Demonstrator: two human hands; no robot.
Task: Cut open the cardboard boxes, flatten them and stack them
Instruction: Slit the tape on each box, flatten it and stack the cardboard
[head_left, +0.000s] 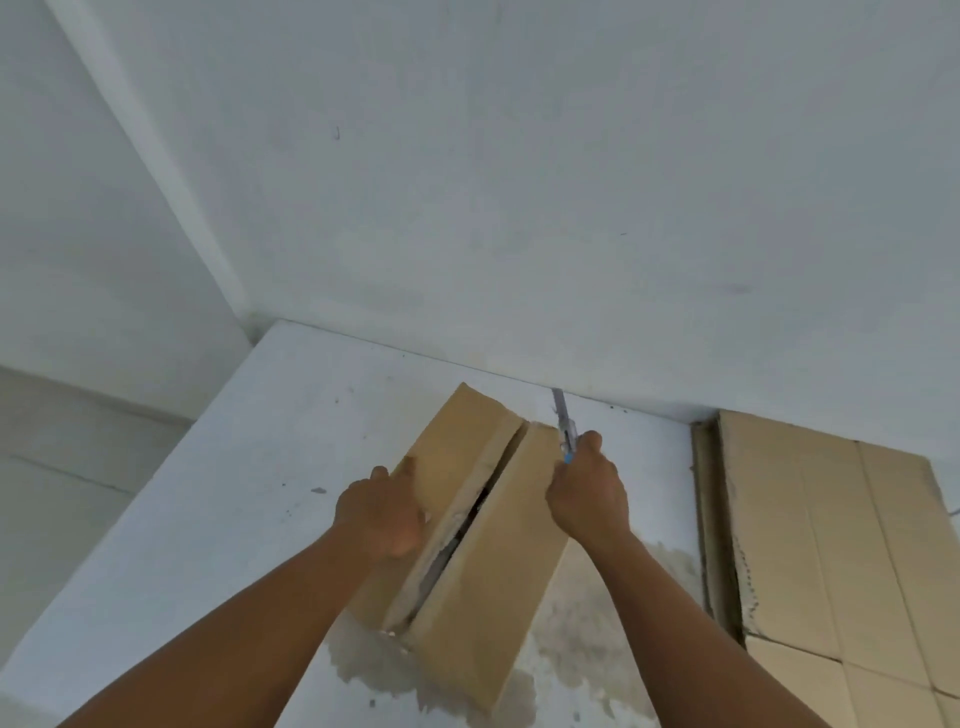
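Judged light yet stiff, the cardboard box (498, 571) is gripped at its flap edge by the left hand (379, 514). Just right of that hold, the utility knife (563, 421) is clenched in the right hand (589, 493).

Far side: wall (519, 208) closes off table (234, 519), no pass behind. Mid-table: box (493, 597) lies angled, far corner near wall; top seam gapes as narrow dark slot. Left of box: broad bare surface out to table edge, open approach. Right of box: lane between box and flattened stack (831, 545), which butts against wall. Lane's far end taken by right hand (589, 496) gripping knife (563, 421), blade toward wall. Box's left flank blocked by left hand (382, 512) holding it.
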